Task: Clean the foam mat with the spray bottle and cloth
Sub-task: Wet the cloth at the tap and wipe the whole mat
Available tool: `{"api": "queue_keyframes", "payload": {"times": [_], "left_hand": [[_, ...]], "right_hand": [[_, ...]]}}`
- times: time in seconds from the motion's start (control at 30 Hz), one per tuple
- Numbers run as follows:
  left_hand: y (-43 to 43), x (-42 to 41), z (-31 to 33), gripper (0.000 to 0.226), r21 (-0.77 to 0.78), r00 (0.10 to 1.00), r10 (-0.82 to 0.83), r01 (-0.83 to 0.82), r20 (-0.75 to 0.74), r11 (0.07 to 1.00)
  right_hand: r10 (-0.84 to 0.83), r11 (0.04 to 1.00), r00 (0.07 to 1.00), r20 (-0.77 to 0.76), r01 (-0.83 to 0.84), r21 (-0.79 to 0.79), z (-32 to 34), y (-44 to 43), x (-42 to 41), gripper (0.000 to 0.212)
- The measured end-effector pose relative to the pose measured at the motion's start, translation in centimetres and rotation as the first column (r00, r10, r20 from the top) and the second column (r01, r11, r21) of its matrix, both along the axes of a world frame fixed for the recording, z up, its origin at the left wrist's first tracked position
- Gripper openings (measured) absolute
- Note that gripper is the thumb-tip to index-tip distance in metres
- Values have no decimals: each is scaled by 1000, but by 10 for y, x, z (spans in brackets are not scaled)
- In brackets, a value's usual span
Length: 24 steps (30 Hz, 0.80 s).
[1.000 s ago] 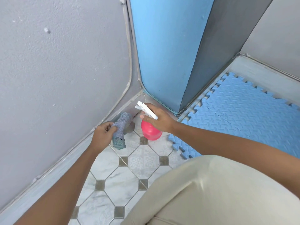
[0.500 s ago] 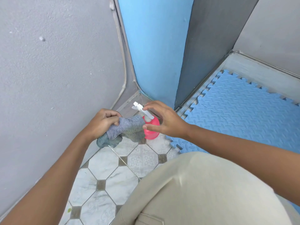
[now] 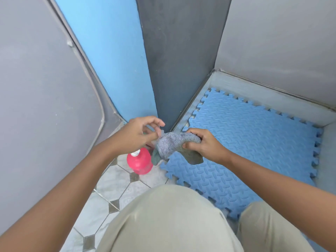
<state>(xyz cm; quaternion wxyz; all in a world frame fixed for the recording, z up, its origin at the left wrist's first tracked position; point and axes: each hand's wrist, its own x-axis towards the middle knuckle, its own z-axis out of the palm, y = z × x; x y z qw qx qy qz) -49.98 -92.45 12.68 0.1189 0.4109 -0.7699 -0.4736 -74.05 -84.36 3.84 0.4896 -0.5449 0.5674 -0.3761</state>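
The blue foam mat (image 3: 254,142) of interlocking tiles lies on the floor at the right, in a corner of grey walls. My right hand (image 3: 205,146) grips a grey cloth (image 3: 171,144) above the mat's left edge, and the cloth hangs down on both sides of the hand. My left hand (image 3: 138,135) is just left of the cloth, fingers curled. The pink spray bottle (image 3: 141,162) hangs tilted right under that hand, which hides its white spray head.
A blue and dark grey pillar (image 3: 145,60) stands directly ahead between the hands. White tiles with dark diamonds (image 3: 112,184) cover the floor at the left. A grey wall with a thin pipe (image 3: 96,99) closes the left side. My knees in beige trousers (image 3: 163,220) fill the bottom.
The cloth passed from my left hand to my right hand. The spray bottle went from my right hand to under my left hand. The view turned right, toward the mat.
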Motion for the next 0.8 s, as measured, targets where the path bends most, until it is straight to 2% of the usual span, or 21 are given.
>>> {"api": "queue_keyframes", "payload": {"times": [0.1, 0.2, 0.27, 0.37, 0.43, 0.5, 0.57, 0.6, 0.63, 0.67, 0.73, 0.8], "left_hand": [[-10, -55, 36, 19, -215, 991, -134, 135, 16, 967], [-23, -111, 75, 16, -460, 984, -179, 150, -20, 875], [-36, -148, 102, 13, -590, 981, -173, 88, -90, 802], [-60, -195, 138, 14, -737, 961, -135, -89, -240, 669], [-74, -220, 162, 16, -783, 929, -111, -228, -353, 578], [-87, -242, 187, 22, -792, 889, -85, -354, -450, 497], [-104, -264, 209, 33, -819, 903, 17, -397, -429, 414], [-114, -274, 217, 39, -843, 927, 113, -371, -357, 389], [-124, -285, 223, 44, -852, 941, 219, -328, -257, 408], [-133, -295, 227, 46, -832, 940, 304, -288, -152, 474], [-145, -310, 228, 45, -749, 930, 368, -245, -2, 616], [-153, -317, 224, 41, -754, 926, 378, -243, 8, 611]], "right_hand": [[-128, 992, 992, -15, 128, 13, 6, 8, -38, 20], [-277, 960, 961, 4, 277, 31, 11, 11, -63, 23], [-400, 916, 915, 56, 397, 67, 18, 10, -78, 23], [-569, 822, 794, 213, 550, 146, 31, 4, -97, 21], [-618, 783, 711, 334, 592, 189, 40, 0, -109, 26], [-639, 759, 641, 426, 614, 215, 50, -6, -121, 21], [-663, 727, 563, 493, 641, 246, 60, -11, -130, 15], [-672, 712, 525, 521, 651, 263, 63, -14, -134, 15], [-677, 701, 493, 546, 658, 275, 66, -16, -137, 16], [-679, 693, 469, 565, 663, 283, 67, -17, -139, 17], [-685, 680, 437, 583, 671, 295, 68, -18, -143, 22], [-693, 669, 427, 580, 680, 298, 67, -17, -145, 22]]}}
